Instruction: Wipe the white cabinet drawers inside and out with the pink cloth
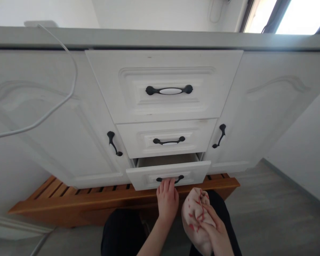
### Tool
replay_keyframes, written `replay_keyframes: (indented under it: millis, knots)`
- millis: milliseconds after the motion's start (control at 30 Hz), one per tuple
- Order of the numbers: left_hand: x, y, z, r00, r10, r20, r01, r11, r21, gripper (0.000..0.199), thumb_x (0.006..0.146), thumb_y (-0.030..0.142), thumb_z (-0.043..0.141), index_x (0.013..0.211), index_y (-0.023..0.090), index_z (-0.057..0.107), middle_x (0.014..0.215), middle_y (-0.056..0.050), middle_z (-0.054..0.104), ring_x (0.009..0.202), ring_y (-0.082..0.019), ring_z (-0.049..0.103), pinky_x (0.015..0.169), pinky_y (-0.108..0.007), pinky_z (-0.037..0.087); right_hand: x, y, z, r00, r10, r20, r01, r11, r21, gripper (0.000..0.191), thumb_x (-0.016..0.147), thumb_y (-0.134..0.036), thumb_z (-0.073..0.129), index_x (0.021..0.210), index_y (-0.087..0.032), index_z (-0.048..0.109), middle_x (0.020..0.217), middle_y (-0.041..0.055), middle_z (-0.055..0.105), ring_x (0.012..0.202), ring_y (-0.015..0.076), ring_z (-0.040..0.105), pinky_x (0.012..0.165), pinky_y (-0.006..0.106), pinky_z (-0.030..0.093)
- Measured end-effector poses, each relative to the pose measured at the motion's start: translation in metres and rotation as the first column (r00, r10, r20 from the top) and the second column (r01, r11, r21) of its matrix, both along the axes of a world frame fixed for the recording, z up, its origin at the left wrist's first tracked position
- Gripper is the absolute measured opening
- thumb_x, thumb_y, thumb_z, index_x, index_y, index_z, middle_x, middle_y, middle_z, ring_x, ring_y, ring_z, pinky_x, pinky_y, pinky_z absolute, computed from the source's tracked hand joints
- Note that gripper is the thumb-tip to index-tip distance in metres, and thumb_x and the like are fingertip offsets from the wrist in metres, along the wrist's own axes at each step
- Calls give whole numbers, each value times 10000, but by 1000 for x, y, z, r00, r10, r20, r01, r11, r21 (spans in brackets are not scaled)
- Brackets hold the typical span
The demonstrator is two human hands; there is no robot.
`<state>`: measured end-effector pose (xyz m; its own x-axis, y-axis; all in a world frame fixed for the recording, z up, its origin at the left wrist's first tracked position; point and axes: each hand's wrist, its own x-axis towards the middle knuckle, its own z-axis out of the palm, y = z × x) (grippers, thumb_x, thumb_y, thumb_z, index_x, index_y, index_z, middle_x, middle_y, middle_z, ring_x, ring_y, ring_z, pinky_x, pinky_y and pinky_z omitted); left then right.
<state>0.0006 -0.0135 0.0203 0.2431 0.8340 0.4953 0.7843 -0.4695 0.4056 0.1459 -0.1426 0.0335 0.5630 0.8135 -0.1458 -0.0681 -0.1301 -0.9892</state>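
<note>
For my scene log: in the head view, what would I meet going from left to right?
Cable, left door handle, left hand, cloth, window.

Single view, mounted on wearer's head. Faces forward, tilted well down, roughly square to white drawer bank (pixel 170 108). Range close: drawer bank takes centre of frame. Wearer's knees (pixel 122 227), left hand (pixel 167 199) and right hand (pixel 216 229) at near side; worktop (pixel 170 39) crosses far side; window (pixel 301 16) at far right, floor (pixel 264 213) at near right. Coverage wide.
</note>
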Motion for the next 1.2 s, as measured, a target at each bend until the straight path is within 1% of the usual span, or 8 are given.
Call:
replay_keyframes:
  millis: [200,400,567,700,867,1000,1100,1200]
  knots:
    - [-16,-53,-12,989,-46,140,39,998,52,379,927,111,565,1264,272,629,1207,-16,675,1164,-215,579,1019,-389,444,-16,-15,44,978,155,-137,-151,988,35,421,572,-251,744,983,-230,827,1381,103,658,1427,389,459,1241,531,270]
    - [-19,-69,1,983,-116,144,105,991,78,309,920,164,598,1201,275,663,1055,1,703,1023,-202,624,984,-381,487,-34,-15,88,966,229,-120,-220,972,80,378,580,-177,686,918,-262,832,1283,78,710,1374,353,516,1216,476,333]
    - [-26,-84,8,970,-173,168,149,978,147,323,949,179,487,1203,270,664,1036,-11,710,960,-202,626,951,-374,500,-38,-18,102,971,212,-113,-198,973,121,371,633,-189,712,974,-282,824,1308,54,694,1368,310,523,1210,406,342]
    - [-39,-106,-9,965,-213,154,196,973,119,375,948,309,486,1280,204,627,1152,-89,676,1087,-252,608,971,-408,523,-31,-20,104,968,235,-84,-224,967,123,336,669,-227,777,996,-294,817,1317,57,691,1341,308,547,1169,393,398]
    - [-54,-137,-31,963,-242,116,236,970,66,416,963,330,436,1315,176,597,1215,-132,638,1174,-287,576,957,-431,549,-27,-25,104,968,244,-53,-241,968,70,362,686,-243,769,1040,-308,807,1334,57,682,1369,318,523,1185,425,380]
    - [-60,-147,-15,950,-283,135,285,958,1,395,896,185,491,1265,224,627,1242,-102,638,1203,-274,570,980,-420,552,-19,-17,130,956,293,19,-294,956,8,376,665,-229,750,1031,-297,806,1352,70,669,1365,339,525,1175,470,391]
    - [-61,-145,6,936,-323,137,335,939,-75,437,835,112,537,1244,235,630,1197,-78,655,1137,-241,593,971,-382,562,-14,16,163,830,525,187,-530,847,-24,265,702,-191,679,917,-283,803,1295,56,693,1346,304,541,1193,455,364]
    - [-55,-143,8,963,-248,108,249,968,3,371,830,111,543,1170,205,660,1126,-78,671,1076,-252,597,938,-387,566,-20,72,176,539,774,331,-784,605,-140,317,743,-108,557,915,-260,777,1208,34,724,1326,240,555,1223,420,306]
